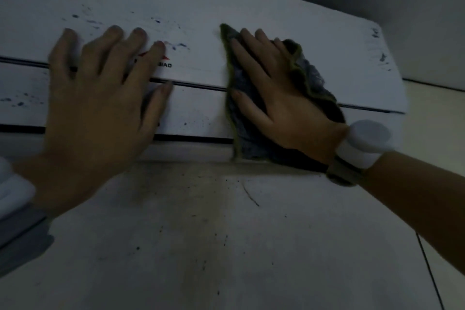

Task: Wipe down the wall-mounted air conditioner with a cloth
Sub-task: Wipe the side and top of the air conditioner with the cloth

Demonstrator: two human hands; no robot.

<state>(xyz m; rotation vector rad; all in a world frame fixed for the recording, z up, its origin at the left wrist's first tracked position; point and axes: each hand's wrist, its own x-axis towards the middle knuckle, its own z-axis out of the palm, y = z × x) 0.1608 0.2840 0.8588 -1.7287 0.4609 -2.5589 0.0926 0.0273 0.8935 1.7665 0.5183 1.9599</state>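
The white wall-mounted air conditioner fills the upper part of the view, its front panel flecked with dark blue spots. My left hand lies flat on the panel with fingers spread, partly covering a red and black logo. A dark blue-grey cloth with a green edge is spread on the panel right of centre. My right hand presses the cloth against the unit with straight fingers. The cloth's lower edge hangs over the bottom louvre.
Below the unit, the pale wall shows dark smudges and specks. A thin dark cable runs down the wall at the right. A white band with a round white device sits on my right wrist.
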